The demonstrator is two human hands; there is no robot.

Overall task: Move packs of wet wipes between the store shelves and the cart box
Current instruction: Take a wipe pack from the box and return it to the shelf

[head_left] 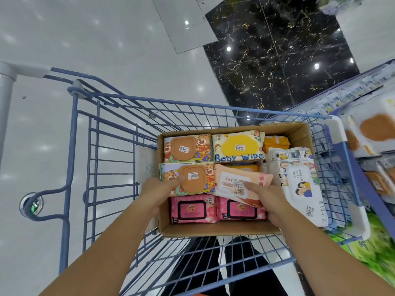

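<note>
While left hand [158,192] pinches bear pack [193,178] and right hand [266,196] grips tilted peach pack [233,184] in box [213,229]: pick-up step, probably; next, lift clear.

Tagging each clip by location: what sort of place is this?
Most likely a shop aisle: a blue wire shopping cart on a glossy tiled floor, price-stickered wet wipe packs in a cardboard box, and shelves of similar packs at right.

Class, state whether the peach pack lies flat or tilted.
Tilted: peach pack overlaps the pink pack, askew to neighbours; right hand holds it.
</note>
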